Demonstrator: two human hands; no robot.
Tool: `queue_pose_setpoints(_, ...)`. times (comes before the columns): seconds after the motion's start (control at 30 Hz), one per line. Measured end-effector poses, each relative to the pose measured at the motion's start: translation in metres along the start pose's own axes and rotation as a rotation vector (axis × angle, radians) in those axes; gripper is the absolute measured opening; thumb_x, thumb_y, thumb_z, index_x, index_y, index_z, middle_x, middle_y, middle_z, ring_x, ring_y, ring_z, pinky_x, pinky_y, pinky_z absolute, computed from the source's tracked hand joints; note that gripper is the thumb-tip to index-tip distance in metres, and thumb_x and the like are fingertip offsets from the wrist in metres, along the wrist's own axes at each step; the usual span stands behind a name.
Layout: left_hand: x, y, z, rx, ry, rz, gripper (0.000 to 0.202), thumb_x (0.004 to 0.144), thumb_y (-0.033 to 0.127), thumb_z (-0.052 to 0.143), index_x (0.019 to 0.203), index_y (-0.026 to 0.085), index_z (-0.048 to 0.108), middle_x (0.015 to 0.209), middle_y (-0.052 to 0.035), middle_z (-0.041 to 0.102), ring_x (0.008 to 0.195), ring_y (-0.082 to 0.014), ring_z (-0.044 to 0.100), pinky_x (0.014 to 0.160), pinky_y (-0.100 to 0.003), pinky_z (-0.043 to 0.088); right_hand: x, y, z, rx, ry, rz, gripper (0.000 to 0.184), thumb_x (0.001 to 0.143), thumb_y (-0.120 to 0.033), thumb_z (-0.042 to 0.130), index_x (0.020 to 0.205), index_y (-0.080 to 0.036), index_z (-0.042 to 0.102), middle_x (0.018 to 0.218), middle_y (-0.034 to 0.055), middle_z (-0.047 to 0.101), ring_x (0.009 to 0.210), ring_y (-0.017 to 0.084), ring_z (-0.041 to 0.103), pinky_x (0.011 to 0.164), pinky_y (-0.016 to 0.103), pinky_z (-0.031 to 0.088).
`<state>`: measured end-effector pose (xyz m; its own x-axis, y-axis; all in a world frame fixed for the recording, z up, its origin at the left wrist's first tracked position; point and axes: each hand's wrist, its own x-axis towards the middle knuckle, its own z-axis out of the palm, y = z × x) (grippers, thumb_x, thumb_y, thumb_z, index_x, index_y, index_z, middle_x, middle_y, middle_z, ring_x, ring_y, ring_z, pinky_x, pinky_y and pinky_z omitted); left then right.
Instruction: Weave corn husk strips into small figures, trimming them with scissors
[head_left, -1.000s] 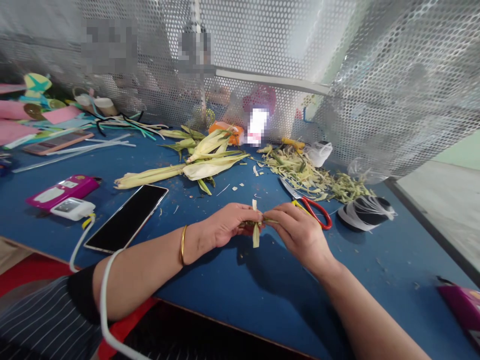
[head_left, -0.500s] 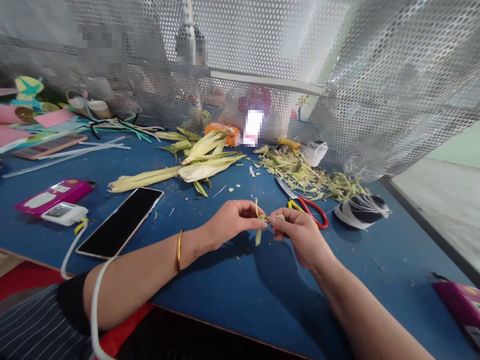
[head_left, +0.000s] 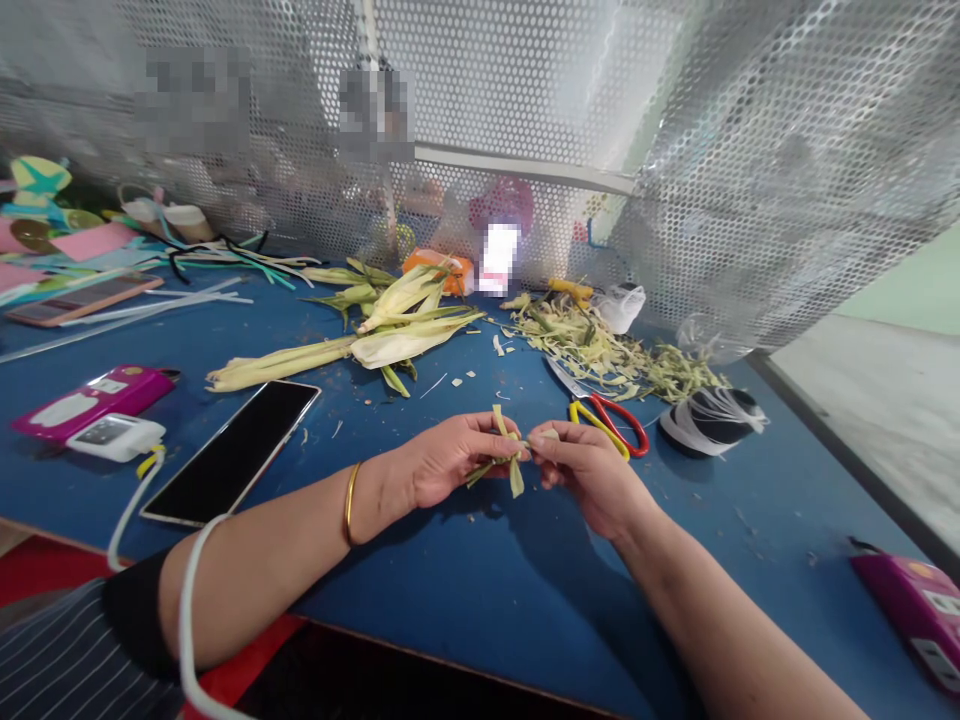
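Observation:
Pale green corn husk strips [head_left: 516, 474] are pinched between the fingers of my left hand [head_left: 457, 455], their ends sticking up and down. My right hand [head_left: 585, 465] closes its fingertips on the right end of the same husk piece, close beside the left fingertips. How the strips join is partly hidden by the fingers. Just beyond my right hand lie scissors [head_left: 621, 425] with red and yellow handles. Behind them spreads a heap of shredded husk [head_left: 592, 345]. Whole corn husks [head_left: 405, 335] lie further back, left of the middle.
A black spool with white string [head_left: 712, 420] stands at the right. To the left lie a dark phone [head_left: 232, 450], a magenta device [head_left: 94, 400] and a white device with a cable [head_left: 116, 437]. A perforated metal screen [head_left: 510, 90] rises behind the blue table [head_left: 450, 600].
The husk strips have turned in my fingers, and more strip ends now show below my left hand. The whole view has shifted slightly, moving things a little to the left.

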<state>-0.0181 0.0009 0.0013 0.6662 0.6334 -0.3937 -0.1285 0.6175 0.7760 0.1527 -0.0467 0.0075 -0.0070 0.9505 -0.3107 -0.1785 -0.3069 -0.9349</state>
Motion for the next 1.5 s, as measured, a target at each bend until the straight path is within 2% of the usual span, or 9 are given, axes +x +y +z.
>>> queue_pose_setpoints(0.33,0.000,-0.001,-0.004,0.140,-0.012,0.061,0.022,0.070,0.028,0.079,0.081,0.018,0.063,0.079,-0.0015,0.066,0.077,-0.0137,0.064,0.076,-0.026,0.047,0.000,0.004,0.001,-0.136,0.020,-0.134,0.026,0.061,-0.039,0.076,0.062,-0.016,0.063,0.058,-0.0025,0.057,0.047,0.008,0.045,0.050,0.025,0.035)
queue_pose_setpoints(0.5,-0.002,0.002,0.003,0.314,0.058,0.235,0.018,0.069,0.026,0.078,0.076,0.016,0.064,0.074,-0.0025,0.068,0.074,-0.0135,0.064,0.074,-0.024,0.047,0.001,0.004,0.002,-0.096,-0.001,-0.073,0.024,0.060,-0.037,0.074,0.059,-0.017,0.062,0.058,-0.0019,0.057,0.046,0.008,0.045,0.048,0.025,0.034)
queue_pose_setpoints(0.67,-0.004,0.005,0.004,0.603,0.143,0.318,0.015,0.073,0.028,0.072,0.079,0.015,0.067,0.077,-0.0044,0.071,0.074,-0.0147,0.064,0.071,-0.025,0.048,-0.001,0.004,0.004,-0.118,0.035,-0.138,0.025,0.064,-0.037,0.072,0.057,-0.017,0.060,0.055,-0.0026,0.056,0.044,0.008,0.047,0.048,0.024,0.037)
queue_pose_setpoints(0.87,-0.005,0.004,0.004,0.827,0.199,0.477,0.012,0.075,0.026,0.069,0.079,0.015,0.069,0.074,-0.0026,0.070,0.068,-0.0126,0.061,0.067,-0.022,0.046,0.000,0.003,0.005,-0.016,0.050,-0.126,0.019,0.063,-0.030,0.070,0.075,-0.017,0.063,0.054,-0.0031,0.061,0.041,0.009,0.052,0.045,0.023,0.042)
queue_pose_setpoints(1.0,-0.005,0.002,0.005,0.730,0.151,0.400,0.022,0.077,0.027,0.068,0.095,0.016,0.074,0.084,-0.0045,0.075,0.075,-0.0145,0.066,0.071,-0.024,0.049,0.003,0.002,0.003,0.042,0.025,-0.007,0.022,0.060,-0.025,0.068,0.080,-0.017,0.061,0.051,-0.0038,0.061,0.035,0.007,0.048,0.040,0.021,0.042)
queue_pose_setpoints(1.17,-0.005,0.003,0.004,0.537,-0.026,0.252,0.022,0.071,0.028,0.076,0.090,0.016,0.077,0.092,-0.0063,0.077,0.087,-0.0175,0.069,0.081,-0.026,0.050,0.004,0.003,0.001,0.066,-0.022,0.060,0.024,0.058,-0.021,0.067,0.081,-0.016,0.059,0.046,-0.0040,0.059,0.033,0.008,0.044,0.037,0.021,0.042)
queue_pose_setpoints(1.3,-0.006,0.003,0.002,0.443,-0.036,0.183,0.024,0.068,0.027,0.079,0.089,0.016,0.077,0.093,-0.0079,0.077,0.090,-0.0190,0.070,0.085,-0.027,0.050,0.007,0.007,0.002,0.026,-0.033,0.054,0.025,0.061,-0.023,0.065,0.084,-0.017,0.058,0.049,-0.0038,0.061,0.033,0.008,0.045,0.038,0.022,0.042)
queue_pose_setpoints(1.4,-0.006,0.003,0.004,0.422,0.025,0.147,0.025,0.067,0.025,0.080,0.089,0.015,0.078,0.089,-0.0087,0.077,0.089,-0.0200,0.069,0.085,-0.028,0.050,0.012,0.009,-0.001,-0.142,0.009,-0.039,0.020,0.070,-0.031,0.061,0.085,-0.018,0.057,0.053,-0.0038,0.061,0.037,0.010,0.049,0.042,0.023,0.043)
queue_pose_setpoints(1.5,-0.005,0.005,0.005,0.380,0.100,0.114,0.026,0.065,0.024,0.080,0.089,0.015,0.078,0.085,-0.0091,0.077,0.086,-0.0203,0.070,0.082,-0.029,0.051,0.014,0.001,-0.016,-0.559,0.133,-0.284,0.016,0.083,-0.035,0.051,0.084,-0.020,0.056,0.064,-0.0008,0.063,0.054,0.014,0.060,0.054,0.026,0.046)
